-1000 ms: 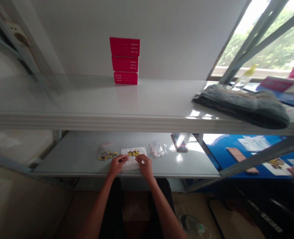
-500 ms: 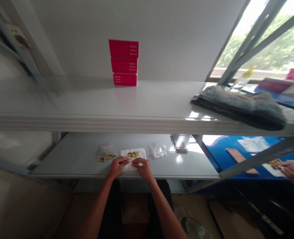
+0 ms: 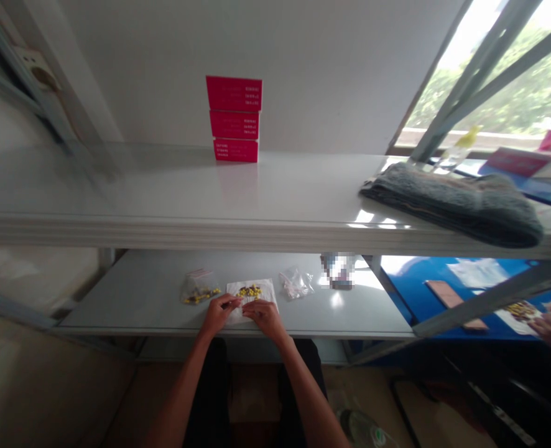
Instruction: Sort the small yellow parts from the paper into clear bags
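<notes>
"What's leftmost?"
"A clear bag (image 3: 198, 279) with yellow-and-dark bits (image 3: 199, 298) inside, beside the left hand (image 3: 217, 313) — handy to reach, I'd guess."
"That hand's grip?"
"Fingertips narrow over the white sheet (image 3: 268, 289); whether they pinch anything, I can't tell. The loose pieces (image 3: 250, 291) lie on the sheet, probably to keep them together."
"And the right hand (image 3: 263, 312)?"
"Fingers low, close together — can't tell what's beneath. Another clear bag (image 3: 296, 283) lies right of it."
"What's changed?"
"Its thumb and finger ringed a gap; now they lie flatter."
</notes>
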`<state>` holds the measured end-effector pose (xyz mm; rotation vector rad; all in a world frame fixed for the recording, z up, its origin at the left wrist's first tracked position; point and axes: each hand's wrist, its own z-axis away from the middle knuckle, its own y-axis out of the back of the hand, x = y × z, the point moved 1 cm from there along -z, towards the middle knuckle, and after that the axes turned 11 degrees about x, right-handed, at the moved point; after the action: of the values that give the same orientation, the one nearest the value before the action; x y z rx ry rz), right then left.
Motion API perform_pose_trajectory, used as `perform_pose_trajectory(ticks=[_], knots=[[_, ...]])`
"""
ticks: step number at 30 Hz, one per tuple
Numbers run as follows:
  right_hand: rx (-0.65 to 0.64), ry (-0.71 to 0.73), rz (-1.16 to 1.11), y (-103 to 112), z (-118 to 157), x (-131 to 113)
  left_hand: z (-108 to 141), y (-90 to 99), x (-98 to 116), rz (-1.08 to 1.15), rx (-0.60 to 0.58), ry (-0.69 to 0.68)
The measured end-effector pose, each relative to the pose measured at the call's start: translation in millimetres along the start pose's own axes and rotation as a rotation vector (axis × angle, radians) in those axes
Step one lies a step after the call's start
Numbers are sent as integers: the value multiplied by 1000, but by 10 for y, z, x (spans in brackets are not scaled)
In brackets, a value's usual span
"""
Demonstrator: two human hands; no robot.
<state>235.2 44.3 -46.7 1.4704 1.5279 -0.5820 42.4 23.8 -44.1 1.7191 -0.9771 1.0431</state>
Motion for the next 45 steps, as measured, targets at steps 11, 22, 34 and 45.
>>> perform_pose_trajectory(ticks=[11, 22, 34, 45], knots=[[-79, 14, 125, 37, -13, -95, -11, 36, -47, 71, 49, 63], [-77, 34, 89, 50, -26, -50, 6, 67, 2, 19, -48, -22], [-64, 21, 80, 71, -38, -138, 11, 35, -67, 25, -21, 93], [186, -99, 41, 76, -30, -60, 20, 28, 12, -19, 2, -17]])
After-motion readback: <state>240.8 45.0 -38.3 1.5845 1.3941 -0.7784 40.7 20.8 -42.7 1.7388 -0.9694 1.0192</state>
